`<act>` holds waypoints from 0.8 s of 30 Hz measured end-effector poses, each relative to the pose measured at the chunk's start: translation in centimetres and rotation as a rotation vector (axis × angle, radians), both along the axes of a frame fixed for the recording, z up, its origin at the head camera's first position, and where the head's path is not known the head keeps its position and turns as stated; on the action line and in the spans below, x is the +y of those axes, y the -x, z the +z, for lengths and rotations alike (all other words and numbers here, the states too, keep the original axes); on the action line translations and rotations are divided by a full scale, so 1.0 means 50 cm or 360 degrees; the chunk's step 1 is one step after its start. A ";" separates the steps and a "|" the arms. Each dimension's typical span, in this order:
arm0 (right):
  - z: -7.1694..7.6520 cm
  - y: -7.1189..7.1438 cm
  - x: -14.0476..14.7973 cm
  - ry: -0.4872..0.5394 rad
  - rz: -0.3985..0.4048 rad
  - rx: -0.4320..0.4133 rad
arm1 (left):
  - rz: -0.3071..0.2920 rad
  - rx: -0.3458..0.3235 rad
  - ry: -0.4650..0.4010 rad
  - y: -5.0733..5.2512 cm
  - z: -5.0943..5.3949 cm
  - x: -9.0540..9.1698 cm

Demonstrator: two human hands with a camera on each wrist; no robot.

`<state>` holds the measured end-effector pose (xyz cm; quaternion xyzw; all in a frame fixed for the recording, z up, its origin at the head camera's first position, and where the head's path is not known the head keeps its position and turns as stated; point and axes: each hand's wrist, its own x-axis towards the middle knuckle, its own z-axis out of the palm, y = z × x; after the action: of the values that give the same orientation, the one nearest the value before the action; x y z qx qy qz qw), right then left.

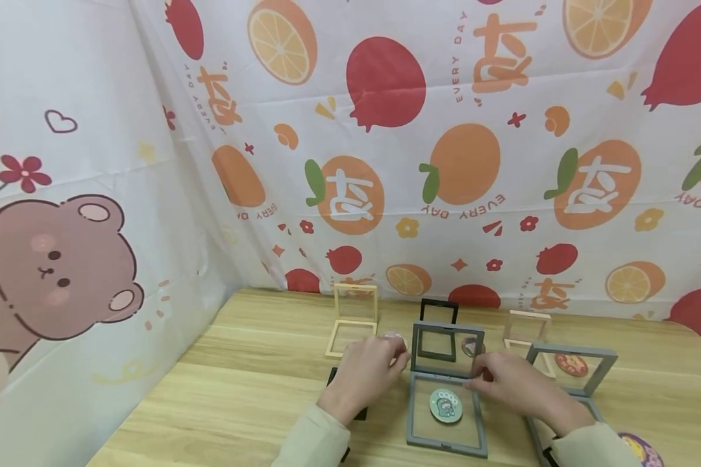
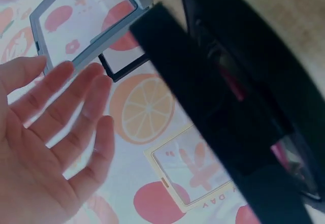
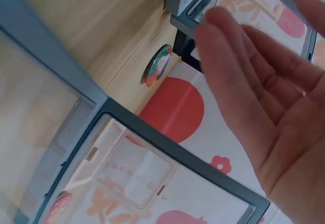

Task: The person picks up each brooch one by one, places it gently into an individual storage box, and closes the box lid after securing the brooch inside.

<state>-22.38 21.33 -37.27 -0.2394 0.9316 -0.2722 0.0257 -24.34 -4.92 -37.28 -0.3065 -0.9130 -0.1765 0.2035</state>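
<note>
A grey hinged display frame (image 1: 446,447) lies unfolded between my hands, its clear-filmed lid (image 1: 447,325) standing up at the back. On the film of its lower half rests a round green badge (image 1: 446,406) with a small cartoon figure. My left hand (image 1: 367,371) is at the left of the frame, its fingers loosely spread with nothing held in the left wrist view. Beside the lid's right edge is my right hand (image 1: 516,389), fingers extended and slightly bent, holding nothing. Whether its fingertips touch the frame, I cannot tell.
Behind stand unfolded frames: one pale yellow (image 1: 356,322), one black (image 1: 438,303), one pink-beige (image 1: 528,316). At the right is another grey frame (image 1: 604,371). Round badges (image 1: 571,364) lie about, one purple (image 1: 642,451). Black frames (image 2: 218,107) stand close to my left wrist.
</note>
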 end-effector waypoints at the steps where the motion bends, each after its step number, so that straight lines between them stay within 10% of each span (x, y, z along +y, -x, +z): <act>1: 0.001 -0.002 0.001 0.0043 -0.0044 -0.0048 | 0.0021 -0.0025 -0.0013 0.000 0.000 -0.001; 11: 0.013 -0.015 0.000 0.0306 -0.0556 -0.0400 | 0.0071 -0.0301 -0.0187 0.003 0.001 -0.002; 18: 0.007 -0.001 -0.001 0.0431 -0.0646 -0.0491 | -0.0078 -0.0770 -0.0573 0.011 0.004 -0.003; 24: 0.009 0.005 0.000 0.0528 -0.0695 -0.0535 | -0.0082 -0.0926 -0.0774 0.011 0.005 0.003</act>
<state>-22.63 21.31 -36.84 0.0134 0.8866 -0.4553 0.0810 -24.89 -4.77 -37.03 -0.2090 -0.8560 -0.4728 -0.0020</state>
